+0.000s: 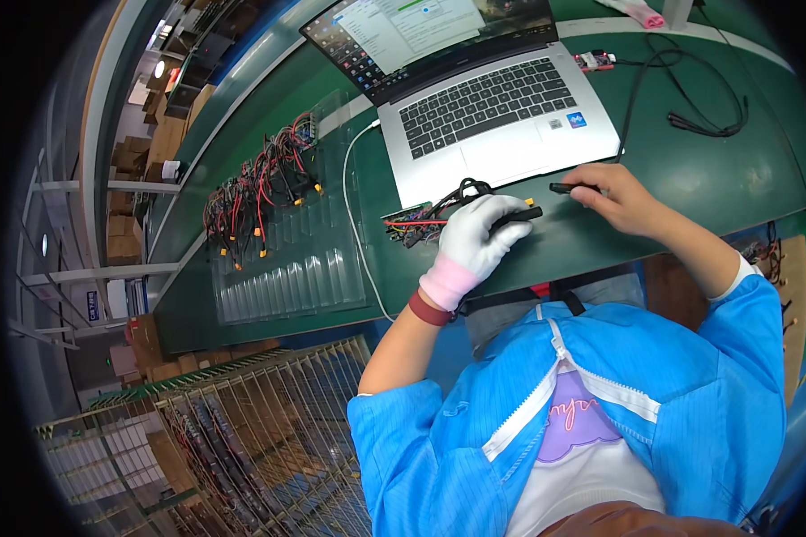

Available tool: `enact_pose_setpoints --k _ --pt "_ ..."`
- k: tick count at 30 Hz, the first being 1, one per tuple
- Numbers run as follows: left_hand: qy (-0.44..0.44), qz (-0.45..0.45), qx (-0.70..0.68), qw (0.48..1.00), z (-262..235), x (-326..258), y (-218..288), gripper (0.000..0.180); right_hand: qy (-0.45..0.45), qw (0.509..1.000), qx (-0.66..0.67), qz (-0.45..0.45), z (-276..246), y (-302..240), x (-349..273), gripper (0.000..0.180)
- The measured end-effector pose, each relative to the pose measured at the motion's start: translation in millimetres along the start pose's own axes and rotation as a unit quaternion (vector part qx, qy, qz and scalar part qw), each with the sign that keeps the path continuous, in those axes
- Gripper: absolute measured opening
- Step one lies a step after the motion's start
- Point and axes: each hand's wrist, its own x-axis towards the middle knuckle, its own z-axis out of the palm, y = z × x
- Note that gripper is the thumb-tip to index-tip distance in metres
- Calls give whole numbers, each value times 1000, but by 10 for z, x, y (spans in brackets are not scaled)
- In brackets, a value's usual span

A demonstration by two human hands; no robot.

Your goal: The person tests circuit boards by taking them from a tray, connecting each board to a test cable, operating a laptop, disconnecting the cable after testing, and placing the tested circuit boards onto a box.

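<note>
My left hand, in a white glove with a pink cuff, is closed around a black cable connector in front of the laptop. Beside that hand lies a circuit board with a bundle of coloured wires, partly covered by the glove. My bare right hand pinches another black cable connector, its tip pointing left. A small gap separates the two connectors. A black cable runs from near my right hand up along the laptop's right edge. Above both hands stands the open silver laptop.
Several wired boards with yellow plugs lie on the green table at left, near a clear plastic tray. A white cable runs to the laptop. A small red-lit board and coiled black cable are at upper right. A wire rack stands lower left.
</note>
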Motion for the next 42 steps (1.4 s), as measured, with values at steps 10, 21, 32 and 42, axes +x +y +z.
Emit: enact_pose_setpoints --k 10,21,32,42 --pt "-37 -20 41 998 -46 38 18 28 -68 997 -30 -32 -16 -269 5 22" --pt "-61 6 38 997 -54 27 45 24 -104 992 -60 -43 11 -206 12 22" --pt "-48 -22 24 998 -35 17 91 24 -123 990 -62 -18 -4 -256 -25 24" --pt "-23 -10 17 1000 -7 14 94 25 -122 990 -72 -13 5 -291 -51 24"
